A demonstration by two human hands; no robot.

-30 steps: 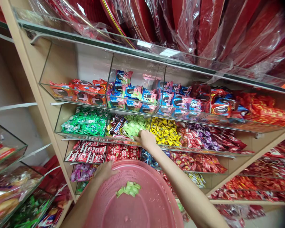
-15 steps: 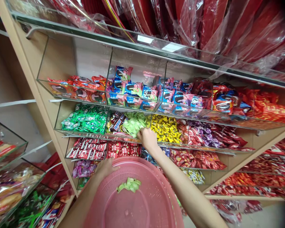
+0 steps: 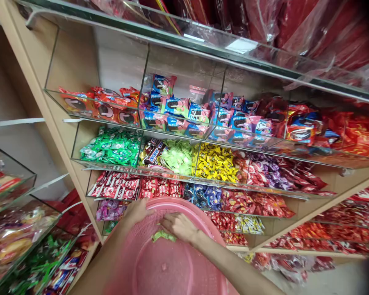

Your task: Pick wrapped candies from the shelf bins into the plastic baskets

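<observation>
A pink plastic basket (image 3: 164,266) with a perforated wall fills the lower middle of the head view. My left hand (image 3: 138,212) is closed over its far left rim. Inside the basket is my right hand (image 3: 178,225), palm down, fingers curled over a small pile of light-green wrapped candies (image 3: 163,236). A bit of green shows by its fingertips, and the hand partly covers the pile. Ahead, more green candies (image 3: 178,157) fill a shelf compartment, between Snickers bars (image 3: 153,153) and yellow-wrapped candies (image 3: 217,163).
Glass-fronted shelves (image 3: 169,175) hold green packets (image 3: 112,145), blue-wrapped cakes (image 3: 176,105) and red packets (image 3: 115,185) in divided bins. A wooden upright (image 3: 38,98) stands at the left, with bagged snacks (image 3: 15,241) beyond it. Large red plastic-wrapped items (image 3: 295,28) hang over the top shelf.
My right hand has come down from the green candy compartment into the basket, over the pile there. My left hand stays on the rim. The view has shifted slightly.
</observation>
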